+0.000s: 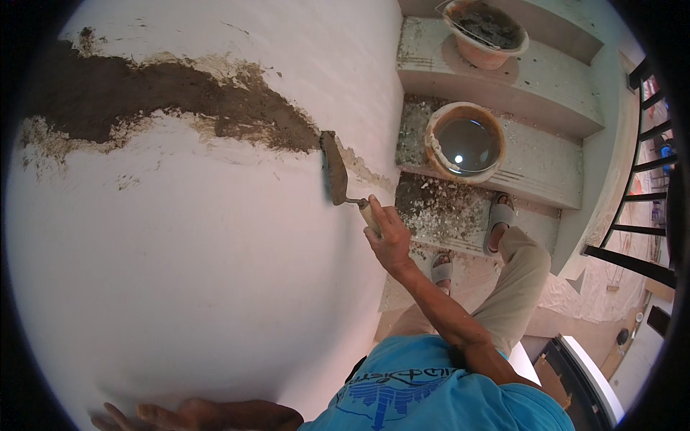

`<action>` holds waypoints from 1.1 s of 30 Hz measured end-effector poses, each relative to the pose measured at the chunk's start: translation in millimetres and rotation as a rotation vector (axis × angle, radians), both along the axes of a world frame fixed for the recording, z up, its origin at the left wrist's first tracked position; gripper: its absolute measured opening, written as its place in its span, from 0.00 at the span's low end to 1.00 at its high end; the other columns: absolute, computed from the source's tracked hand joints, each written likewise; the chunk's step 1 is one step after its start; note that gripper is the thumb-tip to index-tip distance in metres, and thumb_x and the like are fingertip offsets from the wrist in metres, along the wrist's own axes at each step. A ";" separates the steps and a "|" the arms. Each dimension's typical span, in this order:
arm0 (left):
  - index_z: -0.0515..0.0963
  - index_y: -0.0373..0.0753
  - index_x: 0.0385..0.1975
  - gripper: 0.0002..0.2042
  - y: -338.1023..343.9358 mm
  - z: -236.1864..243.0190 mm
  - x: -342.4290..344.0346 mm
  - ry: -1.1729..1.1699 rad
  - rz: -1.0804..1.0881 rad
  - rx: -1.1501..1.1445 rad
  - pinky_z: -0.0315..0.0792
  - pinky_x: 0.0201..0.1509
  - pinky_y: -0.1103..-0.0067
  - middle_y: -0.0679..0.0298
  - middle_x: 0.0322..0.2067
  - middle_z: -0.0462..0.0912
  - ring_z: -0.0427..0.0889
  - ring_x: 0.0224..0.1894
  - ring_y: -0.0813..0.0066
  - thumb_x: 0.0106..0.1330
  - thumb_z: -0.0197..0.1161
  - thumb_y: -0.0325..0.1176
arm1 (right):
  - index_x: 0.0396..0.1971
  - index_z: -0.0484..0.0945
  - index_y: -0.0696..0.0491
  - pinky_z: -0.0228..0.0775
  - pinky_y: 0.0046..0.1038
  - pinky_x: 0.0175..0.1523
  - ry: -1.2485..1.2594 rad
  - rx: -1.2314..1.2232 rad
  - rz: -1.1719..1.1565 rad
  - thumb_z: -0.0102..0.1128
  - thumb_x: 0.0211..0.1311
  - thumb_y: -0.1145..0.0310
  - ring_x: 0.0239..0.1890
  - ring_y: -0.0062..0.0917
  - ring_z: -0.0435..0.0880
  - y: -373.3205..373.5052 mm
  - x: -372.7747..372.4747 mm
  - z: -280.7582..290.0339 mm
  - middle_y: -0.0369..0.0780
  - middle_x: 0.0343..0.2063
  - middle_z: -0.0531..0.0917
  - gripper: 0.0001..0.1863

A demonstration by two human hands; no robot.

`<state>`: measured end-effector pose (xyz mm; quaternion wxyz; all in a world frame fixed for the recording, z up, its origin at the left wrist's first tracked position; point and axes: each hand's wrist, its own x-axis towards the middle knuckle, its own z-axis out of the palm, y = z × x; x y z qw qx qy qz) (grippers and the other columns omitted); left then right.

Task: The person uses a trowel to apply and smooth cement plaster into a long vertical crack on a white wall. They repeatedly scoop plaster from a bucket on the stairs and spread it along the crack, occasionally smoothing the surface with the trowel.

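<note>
The right hand [390,238] grips the trowel [336,172] mid-frame, blade tip at the right end of the mortar [158,90] on the wall [180,266]. The left hand [169,416], lower left, has its fingers apart; wall contact is unclear. Upper right, one bucket [483,56] holds dark paste [492,25], another bucket [434,159] cloudy liquid [471,140].

Right hand [390,235], centre, gripping trowel [336,176] by pale handle [369,215]; blade at right end of dark mortar band [172,93], upper left, on white wall [180,251]. Left hand [176,415], lower left, fingers spread, contact with wall unclear. Upper right: bucket of grey mix [483,55] on higher step [557,80], bucket of liquid [461,109] on step below [543,161].
</note>
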<state>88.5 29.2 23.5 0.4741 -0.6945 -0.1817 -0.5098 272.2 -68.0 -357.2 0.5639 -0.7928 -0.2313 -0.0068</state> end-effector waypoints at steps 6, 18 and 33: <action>0.81 0.40 0.51 0.24 2.9 0.5 4.1 0.003 -0.020 -0.035 0.52 0.73 0.47 0.52 0.64 0.72 0.63 0.70 0.51 0.72 0.54 0.54 | 0.68 0.65 0.48 0.79 0.33 0.37 -0.089 -0.052 0.039 0.70 0.44 0.78 0.37 0.32 0.81 -0.6 2.0 0.7 0.40 0.37 0.77 0.46; 0.79 0.35 0.53 0.25 -0.8 3.6 1.7 0.010 -0.090 -0.085 0.50 0.72 0.43 0.46 0.66 0.67 0.60 0.71 0.46 0.71 0.57 0.52 | 0.68 0.66 0.54 0.75 0.31 0.47 0.307 0.052 0.212 0.68 0.46 0.79 0.42 0.35 0.82 -37.3 -12.3 51.3 0.47 0.41 0.80 0.43; 0.83 0.38 0.47 0.21 0.8 3.3 8.8 -0.040 -0.210 -0.069 0.52 0.72 0.43 0.46 0.61 0.74 0.65 0.69 0.48 0.68 0.63 0.50 | 0.70 0.59 0.59 0.74 0.35 0.45 0.360 0.035 0.261 0.66 0.52 0.74 0.38 0.39 0.80 -40.5 -21.1 128.4 0.47 0.40 0.75 0.43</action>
